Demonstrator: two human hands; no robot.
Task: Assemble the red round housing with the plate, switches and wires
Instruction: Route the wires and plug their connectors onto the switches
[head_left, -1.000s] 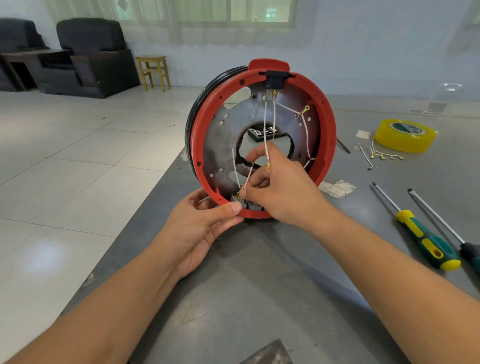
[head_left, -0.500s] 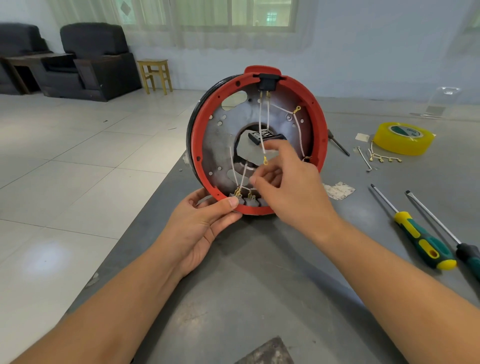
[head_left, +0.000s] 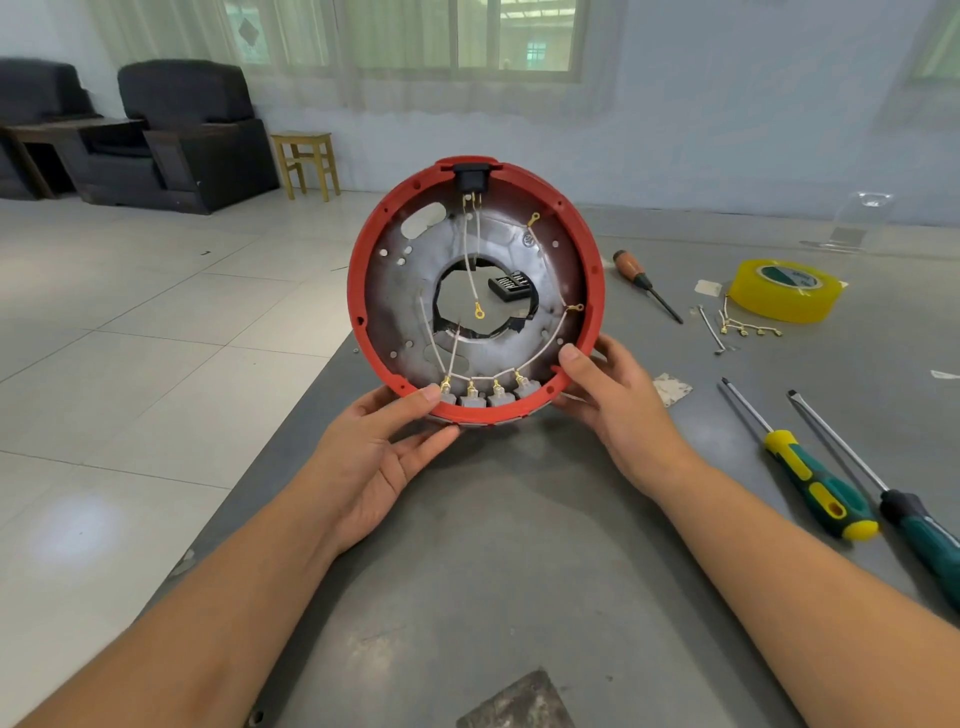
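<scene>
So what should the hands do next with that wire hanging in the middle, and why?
Probably the right hand should let go of the red housing and pinch the loose wire. Its gold ring end dangles over the plate's hole, fastened to nothing, while the left hand steadies the rim.

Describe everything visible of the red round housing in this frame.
The red round housing, seemingly plastic, stands on edge on the grey table, open side facing the camera. Inside sit a grey metal plate with a central hole, four switches along the bottom, a black socket on top, and white wires. The left hand and right hand grip its lower rim.
</scene>
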